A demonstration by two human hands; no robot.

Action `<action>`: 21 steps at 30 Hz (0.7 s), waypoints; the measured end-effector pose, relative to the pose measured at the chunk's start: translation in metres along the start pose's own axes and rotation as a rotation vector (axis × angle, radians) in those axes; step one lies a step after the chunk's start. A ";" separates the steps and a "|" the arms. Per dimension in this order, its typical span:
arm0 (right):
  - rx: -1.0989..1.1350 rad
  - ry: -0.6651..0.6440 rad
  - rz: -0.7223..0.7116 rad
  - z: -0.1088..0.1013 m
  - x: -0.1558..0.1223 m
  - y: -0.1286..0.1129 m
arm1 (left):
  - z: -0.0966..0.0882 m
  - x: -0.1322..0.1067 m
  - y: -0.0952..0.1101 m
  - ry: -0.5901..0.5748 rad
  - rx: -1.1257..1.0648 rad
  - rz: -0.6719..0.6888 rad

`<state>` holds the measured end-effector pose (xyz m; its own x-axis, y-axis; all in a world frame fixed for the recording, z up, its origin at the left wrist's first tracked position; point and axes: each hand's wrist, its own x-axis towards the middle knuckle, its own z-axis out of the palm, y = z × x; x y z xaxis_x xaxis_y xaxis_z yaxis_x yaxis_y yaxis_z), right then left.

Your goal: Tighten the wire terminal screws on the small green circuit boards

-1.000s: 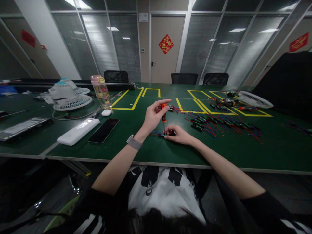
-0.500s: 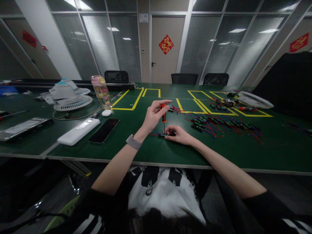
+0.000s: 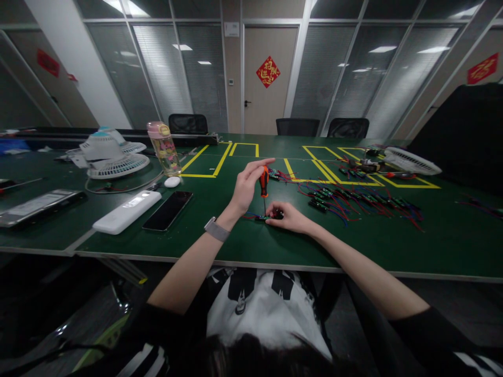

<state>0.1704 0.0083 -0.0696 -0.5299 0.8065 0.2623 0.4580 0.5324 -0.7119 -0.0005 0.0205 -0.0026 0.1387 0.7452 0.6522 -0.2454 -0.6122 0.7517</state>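
Note:
My left hand (image 3: 248,184) is at an upright orange-and-black screwdriver (image 3: 264,182), with the fingers against the handle's left side and top and one finger stretched out past it. The screwdriver's shaft points straight down, its tip meeting a small green circuit board (image 3: 260,218) on the table. My right hand (image 3: 288,217) pinches the board's right end between thumb and fingertips, which hide part of it. Thin red and blue wires leave the board on its left. To the right of my hands lies a pile of similar wired boards (image 3: 365,198).
On the green table (image 3: 220,246) a black phone (image 3: 168,210), a white power bank (image 3: 127,212) and a white round case (image 3: 172,181) lie left. Behind them stand a water bottle (image 3: 164,149) and white fan parts (image 3: 113,157). Another white fan piece (image 3: 411,161) lies far right.
My left fingers have shifted round the screwdriver handle, uncovering more of it, and the handle has turned slightly. My right hand and the board stay in place.

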 end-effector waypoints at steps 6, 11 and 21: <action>-0.018 -0.003 -0.005 0.000 0.000 0.000 | 0.003 -0.001 0.002 -0.015 -0.046 -0.045; -0.019 -0.004 -0.017 0.000 0.001 0.001 | 0.001 0.001 0.002 0.020 -0.031 -0.060; 0.002 0.003 0.012 -0.001 0.000 0.001 | 0.000 0.001 0.001 0.061 0.013 -0.057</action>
<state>0.1712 0.0092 -0.0699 -0.5223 0.8136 0.2556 0.4630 0.5222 -0.7162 -0.0005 0.0206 -0.0010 0.0929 0.7934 0.6016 -0.2266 -0.5715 0.7887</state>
